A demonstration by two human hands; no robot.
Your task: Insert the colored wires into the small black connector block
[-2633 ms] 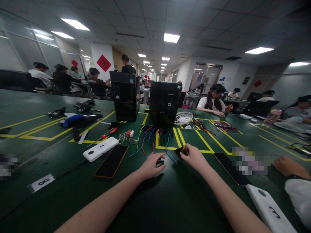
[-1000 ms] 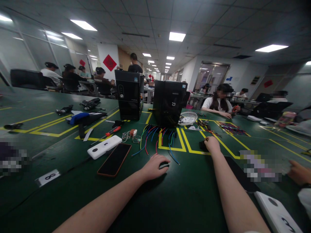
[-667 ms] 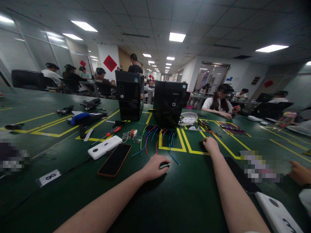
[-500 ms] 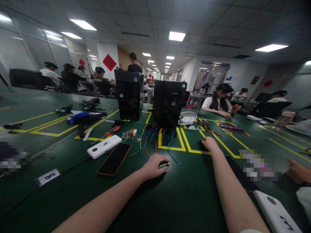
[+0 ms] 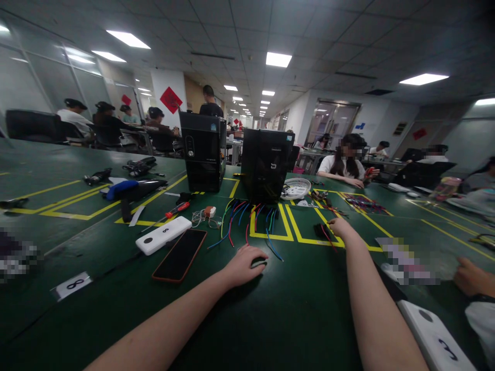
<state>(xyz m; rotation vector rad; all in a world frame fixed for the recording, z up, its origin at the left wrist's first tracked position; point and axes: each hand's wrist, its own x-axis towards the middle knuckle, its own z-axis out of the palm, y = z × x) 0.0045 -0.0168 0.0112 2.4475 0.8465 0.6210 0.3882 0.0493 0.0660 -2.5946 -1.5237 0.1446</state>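
My left hand rests palm down on the green table, its fingers curled round a small pale thing whose kind I cannot make out. Just beyond it lie loose red, blue and green wires, spread in front of two black computer towers. Farther right, my right hand is low over the yellow tape marks, its fingers bent and partly hidden. Close to its fingertips is a small bundle of black and red wires; whether the fingers touch it I cannot tell.
A black computer tower stands ahead, another tower to its left. Leftward lie a phone, a white power bank, glasses and a screwdriver. A white basket sits behind. A neighbour's hand is at right.
My right hand has shifted a little to the right, and the black and red wires now show beside its fingertips. My left hand has stayed in place. The view has turned slightly.
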